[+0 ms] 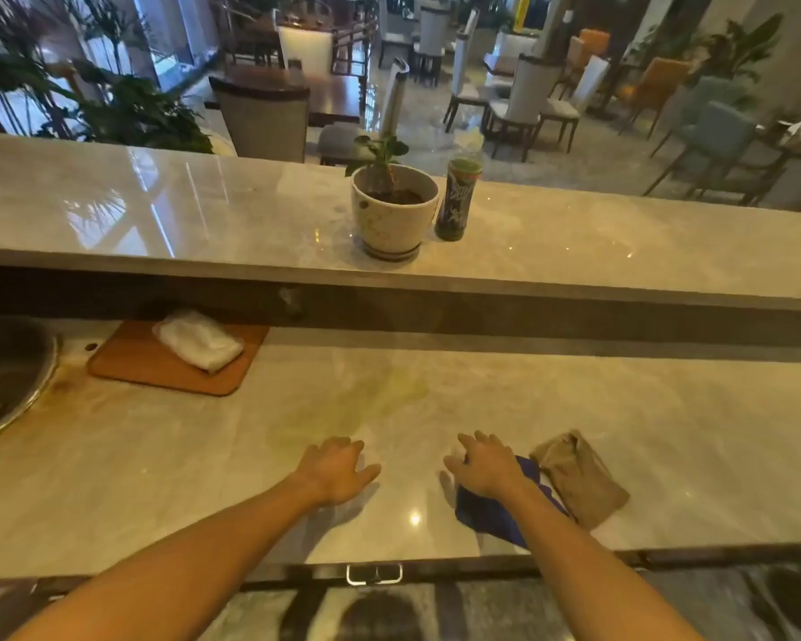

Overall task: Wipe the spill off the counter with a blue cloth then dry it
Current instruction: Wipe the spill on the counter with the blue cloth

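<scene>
A pale yellow-green spill (371, 400) spreads over the marble lower counter (667, 437), just beyond my hands. The blue cloth (491, 513) lies crumpled near the counter's front edge, and my right hand (484, 467) rests on top of it with fingers spread. A folded brown cloth (579, 478) lies right beside the blue one, touching it. My left hand (336, 469) is flat on the bare counter to the left of the blue cloth, fingers apart, holding nothing.
A wooden board (158, 367) with a white folded towel (197, 340) sits at the back left beside a steel sink (5, 363). On the raised upper counter stand a potted plant (391, 210) and a dark can (458, 198). Chairs and tables fill the room beyond.
</scene>
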